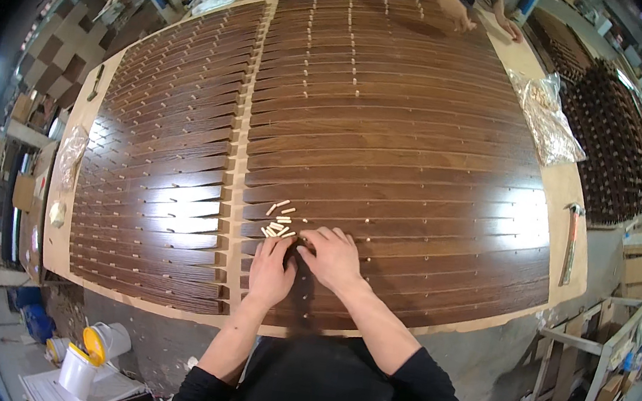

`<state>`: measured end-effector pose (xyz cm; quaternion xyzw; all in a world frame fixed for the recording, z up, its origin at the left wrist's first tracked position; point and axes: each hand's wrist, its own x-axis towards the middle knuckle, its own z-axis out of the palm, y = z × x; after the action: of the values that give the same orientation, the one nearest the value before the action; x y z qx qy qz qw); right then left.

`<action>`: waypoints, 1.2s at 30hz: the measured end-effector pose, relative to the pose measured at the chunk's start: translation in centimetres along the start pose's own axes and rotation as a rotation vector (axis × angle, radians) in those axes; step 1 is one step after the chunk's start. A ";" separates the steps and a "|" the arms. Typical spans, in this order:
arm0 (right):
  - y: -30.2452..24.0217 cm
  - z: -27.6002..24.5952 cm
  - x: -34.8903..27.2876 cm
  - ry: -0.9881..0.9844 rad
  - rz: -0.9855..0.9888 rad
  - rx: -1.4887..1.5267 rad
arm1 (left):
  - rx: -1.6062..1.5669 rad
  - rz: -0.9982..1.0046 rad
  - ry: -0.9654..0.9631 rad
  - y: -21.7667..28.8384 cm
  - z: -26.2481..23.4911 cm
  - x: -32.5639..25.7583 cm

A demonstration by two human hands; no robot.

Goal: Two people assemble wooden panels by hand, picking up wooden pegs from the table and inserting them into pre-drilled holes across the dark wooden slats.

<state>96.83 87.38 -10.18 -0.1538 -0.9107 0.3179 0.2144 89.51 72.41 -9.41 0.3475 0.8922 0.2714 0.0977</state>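
Observation:
A small pile of pale wooden dowels (283, 220) lies on a set of dark brown wooden boards (399, 154) laid side by side. My left hand (272, 272) is closed at the near edge of the pile, fingertips pointing down at the boards. Just right of it, my right hand (334, 261) has thumb and forefinger drawn together low over a board. What either hand pinches is too small or hidden to make out. Short dowels stand in rows from the boards' edges on the far part of this set, while small holes or dowel tips dot the nearer boards.
A second set of boards (165, 133) with dowels lies to the left. At the right edge are a hammer (570, 243) and a clear plastic bag (547, 120); another hammer (96, 83) lies far left. A co-worker's hand (458, 14) reaches over the far edge. White buckets (79, 373) stand below left.

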 end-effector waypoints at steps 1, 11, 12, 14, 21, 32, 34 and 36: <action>0.5 0.7 0.2 -0.009 -0.020 -0.003 | -0.006 0.018 0.020 -0.2 0.1 -0.1; 0.5 -4.5 2.3 -0.048 0.524 0.606 | -0.042 0.044 0.034 -1.1 -0.5 -0.4; 0.9 -5.0 2.0 -0.070 0.548 0.626 | -0.052 0.071 0.038 -0.9 -0.5 -0.1; 1.4 -5.2 1.2 -0.104 0.627 0.673 | 0.008 0.093 -0.004 -0.4 -0.8 0.6; 0.2 -5.1 -0.9 -0.012 0.785 0.948 | 0.121 0.231 -0.129 -0.8 -1.7 0.6; -1.1 -5.0 -3.7 -0.120 0.639 0.915 | -0.551 -0.082 -0.028 4.8 -3.9 0.2; -1.5 -5.2 -4.1 -0.130 0.620 0.872 | -0.516 -0.074 -0.006 5.3 -4.3 0.1; -1.8 -5.4 -4.4 -0.136 0.613 0.822 | -0.402 -0.025 0.063 4.5 -4.5 -0.5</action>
<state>102.99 86.97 -6.53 -0.2955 -0.6356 0.7070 0.0943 90.79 72.98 -3.16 0.3013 0.8270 0.4534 0.1405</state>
